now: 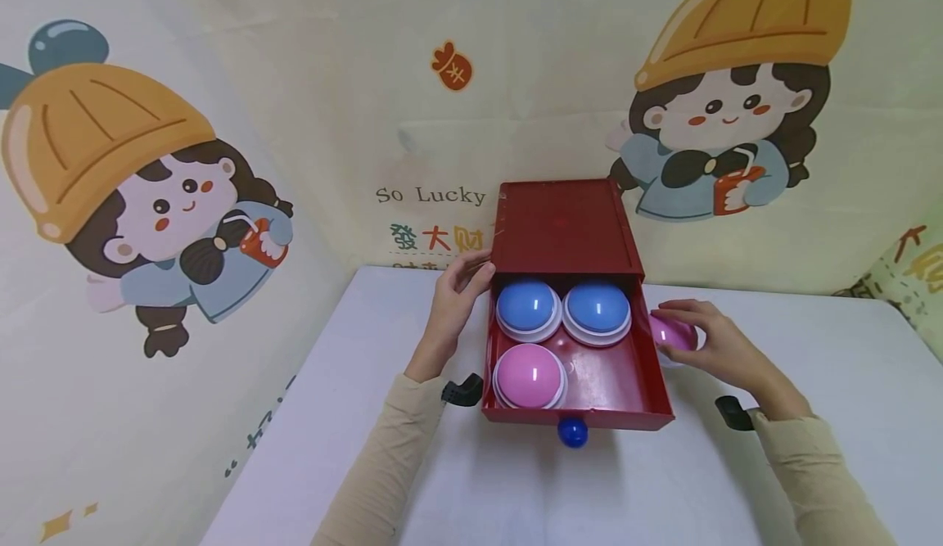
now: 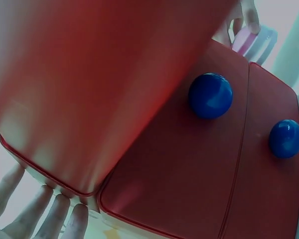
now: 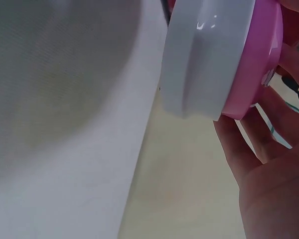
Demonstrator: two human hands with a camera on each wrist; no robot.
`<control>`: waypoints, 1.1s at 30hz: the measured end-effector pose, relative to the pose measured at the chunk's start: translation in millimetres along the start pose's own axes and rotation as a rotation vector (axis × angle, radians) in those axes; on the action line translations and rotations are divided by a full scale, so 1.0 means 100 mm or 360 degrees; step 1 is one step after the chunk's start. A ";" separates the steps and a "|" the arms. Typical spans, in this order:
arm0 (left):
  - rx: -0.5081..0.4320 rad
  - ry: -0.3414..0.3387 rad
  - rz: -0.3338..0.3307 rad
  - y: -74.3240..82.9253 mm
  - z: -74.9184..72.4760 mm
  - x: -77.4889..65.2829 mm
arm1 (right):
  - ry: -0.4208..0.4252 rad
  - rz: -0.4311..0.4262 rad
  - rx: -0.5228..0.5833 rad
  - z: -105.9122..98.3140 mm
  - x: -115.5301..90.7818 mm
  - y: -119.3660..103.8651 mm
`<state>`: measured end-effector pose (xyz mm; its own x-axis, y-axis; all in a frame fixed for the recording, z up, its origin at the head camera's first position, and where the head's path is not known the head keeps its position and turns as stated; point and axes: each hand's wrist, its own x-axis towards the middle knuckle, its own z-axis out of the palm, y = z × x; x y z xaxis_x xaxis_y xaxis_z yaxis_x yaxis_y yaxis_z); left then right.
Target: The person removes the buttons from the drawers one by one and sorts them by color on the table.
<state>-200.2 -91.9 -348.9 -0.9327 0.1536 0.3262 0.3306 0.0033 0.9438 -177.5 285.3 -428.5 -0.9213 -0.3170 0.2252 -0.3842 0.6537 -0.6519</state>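
My right hand (image 1: 725,349) grips a pink dome push button (image 1: 675,335) by its domed part, beside the right wall of an open red drawer (image 1: 604,374). In the right wrist view the button's white base (image 3: 209,59) is turned away from the palm. My left hand (image 1: 451,304) rests against the left side of the red cabinet (image 1: 563,227), its fingertips (image 2: 78,211) at the edge in the left wrist view. Inside the drawer sit two blue dome buttons (image 1: 527,307) at the back and one pink dome button (image 1: 528,376) at the front left.
The drawer has a round blue knob (image 1: 572,432) and sticks out toward me. Lower drawers with a blue knob (image 2: 211,95) each show under it. Cabinet and drawer stand on a white table (image 1: 457,480) before a printed cloth backdrop (image 1: 354,87).
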 end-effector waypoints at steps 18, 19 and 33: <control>-0.0019 -0.0002 0.0008 -0.03 0.00 0.02 | -0.0058 -0.0017 0.0030 0.17 0.04 0.17; -0.0019 0.0001 0.0005 -0.03 0.00 0.02 | -0.0058 -0.0018 0.0038 0.17 0.04 0.17; -0.0012 0.0053 -0.0006 0.00 0.02 0.02 | -0.0074 -0.0072 0.0080 0.27 0.07 0.24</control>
<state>-201.5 -89.2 -348.7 -0.9383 0.1206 0.3241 0.3261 -0.0035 0.9453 -191.7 280.4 -462.4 -0.8989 -0.3777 0.2219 -0.4207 0.6031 -0.6777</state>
